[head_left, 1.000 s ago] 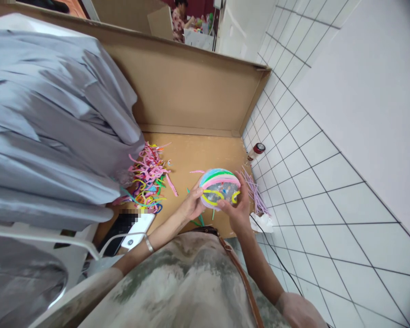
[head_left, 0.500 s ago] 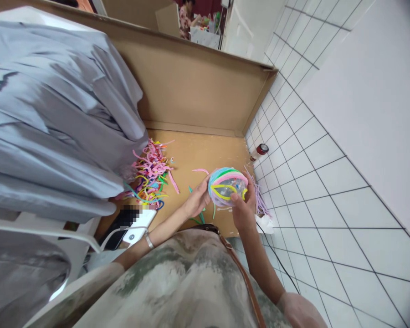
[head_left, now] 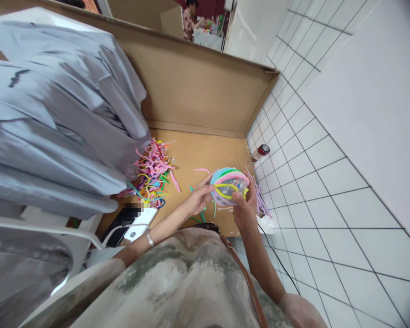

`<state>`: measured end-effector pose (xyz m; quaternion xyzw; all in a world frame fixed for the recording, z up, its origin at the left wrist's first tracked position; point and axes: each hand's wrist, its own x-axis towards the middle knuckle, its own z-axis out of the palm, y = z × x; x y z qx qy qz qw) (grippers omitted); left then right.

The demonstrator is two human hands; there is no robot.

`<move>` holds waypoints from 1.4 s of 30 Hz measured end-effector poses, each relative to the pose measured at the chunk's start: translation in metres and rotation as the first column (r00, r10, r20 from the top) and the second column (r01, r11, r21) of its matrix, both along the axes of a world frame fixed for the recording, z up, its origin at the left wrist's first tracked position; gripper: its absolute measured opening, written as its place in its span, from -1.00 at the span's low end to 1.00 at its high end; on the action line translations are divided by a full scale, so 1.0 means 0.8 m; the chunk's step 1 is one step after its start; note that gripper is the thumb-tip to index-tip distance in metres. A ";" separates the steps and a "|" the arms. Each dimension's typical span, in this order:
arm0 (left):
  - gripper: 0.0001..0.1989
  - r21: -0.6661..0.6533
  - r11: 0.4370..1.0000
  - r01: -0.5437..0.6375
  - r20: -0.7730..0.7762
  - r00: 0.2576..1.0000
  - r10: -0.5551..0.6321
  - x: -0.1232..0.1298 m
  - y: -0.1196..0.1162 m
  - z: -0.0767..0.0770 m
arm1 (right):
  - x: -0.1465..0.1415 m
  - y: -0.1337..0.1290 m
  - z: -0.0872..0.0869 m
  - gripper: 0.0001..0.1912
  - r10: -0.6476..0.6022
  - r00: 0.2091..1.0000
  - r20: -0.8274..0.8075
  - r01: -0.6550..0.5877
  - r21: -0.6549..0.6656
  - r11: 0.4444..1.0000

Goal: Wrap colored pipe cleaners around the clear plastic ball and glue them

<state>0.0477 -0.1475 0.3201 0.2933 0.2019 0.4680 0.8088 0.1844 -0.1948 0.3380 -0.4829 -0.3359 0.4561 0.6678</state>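
A round clear object wrapped with blue, green, pink, lilac and yellow fuzzy strips (head_left: 229, 176) is held between both hands over the brown table (head_left: 198, 148). On its left side, my left hand (head_left: 201, 197) grips it, with the thumb at the end of the yellow loop. My right hand (head_left: 245, 205) holds the right side, its thumb pressing on the front near the yellow strip. A tangled pile of coloured strips (head_left: 155, 166) lies to the left. Lilac strips (head_left: 262, 200) lie to the right by the wall.
Grey cloth (head_left: 68, 109) hangs at the left. A white phone (head_left: 140, 224) lies near the front edge. A jar with a dark red lid (head_left: 260, 152) stands by the tiled wall (head_left: 307, 182). Behind the cardboard panel (head_left: 198, 86) sits another person (head_left: 189, 20).
My left thumb has moved up and right onto the left tip of the yellow loop. My right hand keeps its hold. The view has shifted slightly.
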 end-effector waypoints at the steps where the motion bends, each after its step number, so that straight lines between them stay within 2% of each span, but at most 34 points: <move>1: -0.20 -0.002 1.000 -0.003 0.001 1.000 0.003 0.000 0.000 -0.001 | 0.000 0.000 0.000 -0.20 0.001 1.000 0.003 -0.001 0.000 1.000; 9: -0.21 -0.035 0.999 0.038 0.046 0.998 -0.037 -0.001 0.002 -0.006 | -0.006 -0.001 0.002 -0.19 -0.014 0.990 0.137 0.015 -0.009 1.000; 15: -0.23 -0.044 0.995 0.087 0.060 0.995 -0.084 -0.011 0.004 -0.003 | -0.019 0.002 0.002 -0.17 -0.063 0.986 0.156 0.067 -0.023 0.997; 19: -0.22 -0.049 0.998 0.026 0.024 0.999 -0.025 -0.016 0.001 -0.009 | -0.023 -0.003 -0.002 -0.10 -0.119 0.948 0.296 0.125 0.001 0.992; 22: -0.18 -0.029 0.999 -0.024 -0.038 0.999 0.023 -0.014 -0.004 -0.011 | -0.025 -0.008 -0.007 -0.10 -0.134 0.907 0.399 0.122 0.055 0.991; 27: -0.20 -0.030 0.995 -0.094 -0.131 0.987 0.090 -0.005 -0.010 0.004 | -0.032 -0.008 -0.014 -0.14 -0.190 0.873 0.449 0.177 0.072 0.982; 32: -0.15 -0.037 0.991 -0.128 -0.196 0.973 0.118 0.001 -0.011 0.016 | -0.036 -0.004 -0.008 -0.12 -0.180 0.884 0.432 0.194 0.011 0.981; 38: -0.23 0.010 0.979 -0.206 -0.275 0.940 0.201 0.003 -0.007 0.013 | -0.032 -0.004 0.004 0.00 -0.063 0.943 0.328 0.090 -0.068 0.994; 40: -0.24 0.009 0.981 -0.192 -0.275 0.943 0.187 0.002 -0.006 0.012 | -0.029 -0.006 0.005 -0.04 -0.040 0.954 0.298 0.061 -0.061 0.996; 42: -0.25 0.000 0.985 -0.175 -0.274 0.947 0.169 0.001 -0.006 0.012 | -0.027 -0.009 0.006 -0.17 -0.030 0.966 0.258 0.042 -0.042 0.998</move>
